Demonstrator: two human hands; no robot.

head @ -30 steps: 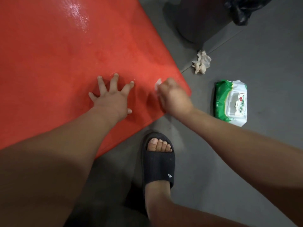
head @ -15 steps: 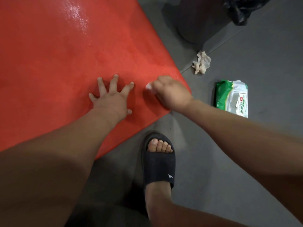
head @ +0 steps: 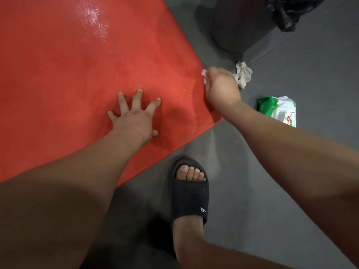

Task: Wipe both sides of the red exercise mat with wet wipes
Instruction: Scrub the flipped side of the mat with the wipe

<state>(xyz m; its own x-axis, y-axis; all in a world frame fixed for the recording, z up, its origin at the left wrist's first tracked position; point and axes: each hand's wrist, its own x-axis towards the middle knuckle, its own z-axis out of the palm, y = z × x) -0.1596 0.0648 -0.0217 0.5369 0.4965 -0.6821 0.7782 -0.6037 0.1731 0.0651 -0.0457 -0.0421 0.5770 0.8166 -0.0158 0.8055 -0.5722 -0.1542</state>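
So the red exercise mat (head: 68,74) lay flat on the grey floor (head: 320,65), and a good stretch of its top face looked wet and shiny, so I'd guess that side was mostly covered. Left hand (head: 134,117) was pressed flat on it, fingers spread wide. Right hand (head: 221,88) was at the mat's edge near the corner, fingers curled round a white wet wipe (head: 204,74). A crumpled used wipe (head: 242,74) sat just past it, the wipes pack (head: 279,111) nearby. Underside? Couldn't see it, probably not done yet.

The right hand (head: 221,90) is covering most of the small white wet wipe (head: 204,74), and its forearm (head: 275,140) is hiding part of the green-and-white plastic wipes pack (head: 281,107).
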